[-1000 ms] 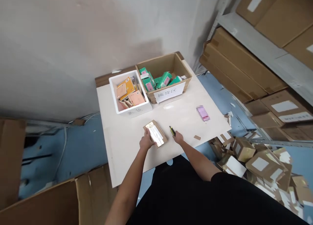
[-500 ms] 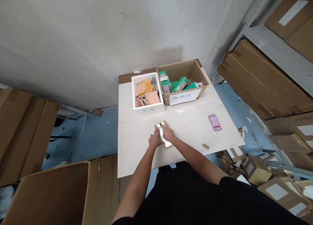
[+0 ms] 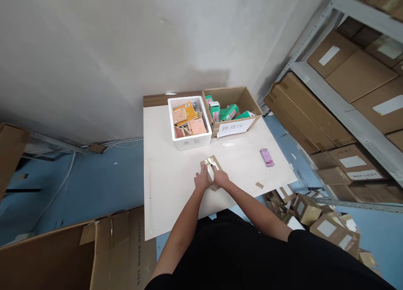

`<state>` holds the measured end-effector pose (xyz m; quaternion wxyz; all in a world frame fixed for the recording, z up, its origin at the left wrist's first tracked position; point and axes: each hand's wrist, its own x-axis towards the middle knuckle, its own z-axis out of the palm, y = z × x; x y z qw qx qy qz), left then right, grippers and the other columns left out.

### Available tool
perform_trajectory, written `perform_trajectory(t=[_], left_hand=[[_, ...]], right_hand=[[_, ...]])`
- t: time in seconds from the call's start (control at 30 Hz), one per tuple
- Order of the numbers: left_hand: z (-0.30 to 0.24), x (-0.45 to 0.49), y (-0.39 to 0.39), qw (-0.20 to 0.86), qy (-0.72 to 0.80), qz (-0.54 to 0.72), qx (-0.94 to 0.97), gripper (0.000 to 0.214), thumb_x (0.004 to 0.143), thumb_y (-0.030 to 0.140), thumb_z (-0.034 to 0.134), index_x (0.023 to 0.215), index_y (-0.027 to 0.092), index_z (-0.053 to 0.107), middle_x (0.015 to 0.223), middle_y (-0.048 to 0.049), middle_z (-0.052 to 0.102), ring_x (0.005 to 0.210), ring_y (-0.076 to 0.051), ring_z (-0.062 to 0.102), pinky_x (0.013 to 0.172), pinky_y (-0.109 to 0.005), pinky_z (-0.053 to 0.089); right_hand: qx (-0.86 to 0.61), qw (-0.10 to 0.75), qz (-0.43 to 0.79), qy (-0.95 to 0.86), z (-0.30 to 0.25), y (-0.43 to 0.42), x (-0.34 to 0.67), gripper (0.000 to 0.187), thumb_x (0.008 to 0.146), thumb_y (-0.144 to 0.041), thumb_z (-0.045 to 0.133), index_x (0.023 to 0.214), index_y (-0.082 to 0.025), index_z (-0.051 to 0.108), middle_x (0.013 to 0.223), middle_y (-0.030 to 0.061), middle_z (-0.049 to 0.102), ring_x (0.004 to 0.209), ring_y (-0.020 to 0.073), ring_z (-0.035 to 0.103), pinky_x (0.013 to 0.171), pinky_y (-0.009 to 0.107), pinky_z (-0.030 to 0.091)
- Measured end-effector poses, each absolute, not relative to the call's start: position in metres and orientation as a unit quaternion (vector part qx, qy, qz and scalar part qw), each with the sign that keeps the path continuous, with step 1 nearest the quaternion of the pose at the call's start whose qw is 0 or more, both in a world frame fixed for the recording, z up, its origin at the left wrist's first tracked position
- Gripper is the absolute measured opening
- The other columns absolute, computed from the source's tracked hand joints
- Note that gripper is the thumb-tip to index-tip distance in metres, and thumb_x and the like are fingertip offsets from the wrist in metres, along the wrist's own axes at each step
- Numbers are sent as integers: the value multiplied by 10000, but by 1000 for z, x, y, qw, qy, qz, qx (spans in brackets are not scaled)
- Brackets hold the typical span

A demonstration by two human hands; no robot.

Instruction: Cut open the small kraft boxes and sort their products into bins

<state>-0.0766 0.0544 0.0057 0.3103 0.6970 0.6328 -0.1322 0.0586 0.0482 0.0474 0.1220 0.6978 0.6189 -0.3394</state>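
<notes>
A small brown cardboard box [image 3: 208,161] with a shiny taped top and a white patch lies on the white tabletop [image 3: 170,189]. My left hand [image 3: 202,179] presses and steadies its left side, fingers pointing up along it. On the right side, my right hand [image 3: 221,178] is closed, with a small dark tip showing by its fingers at the box's top. What it grips is too small to make out.
Behind stand a white foam box [image 3: 193,143] of orange and pink packets and a cardboard bin [image 3: 252,97] of green boxes. A blurred purple item [image 3: 267,158] and a cardboard scrap [image 3: 259,185] lie right. Shelves with cartons [image 3: 362,74] flank the table.
My right hand has drawn back toward me from the far end of the box top to its right side. The box top now looks shiny. The camera view has turned slightly right.
</notes>
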Motion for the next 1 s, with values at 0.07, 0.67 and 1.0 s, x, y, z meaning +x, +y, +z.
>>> perform_trajectory(t=[0.07,0.67,1.0], left_hand=[[3,-77,55,307,627,-126,705,1265,723,579,814,1704,409,35,1812,6,-29,1322,-380,524,962,-439,530],[-2,-77,60,310,591,-131,733,1187,793,644,761,1701,440,23,1809,5,-89,1299,-353,558,934,-422,572],[7,-81,44,240,613,-164,735,1065,874,676,657,1712,225,178,1764,-210,176,1404,-403,489,1039,-465,508]], right_hand=[[692,126,-328,631,51,41,59,942,815,-374,870,1586,-223,350,1156,146,756,1089,333,734,786,321,507],[758,54,-345,550,81,-91,125,579,992,-204,514,1551,-276,381,1051,75,755,946,262,718,752,290,435],[849,-97,-353,381,-2,-3,88,990,963,-566,654,1690,-178,106,1309,142,723,1211,305,700,940,350,516]])
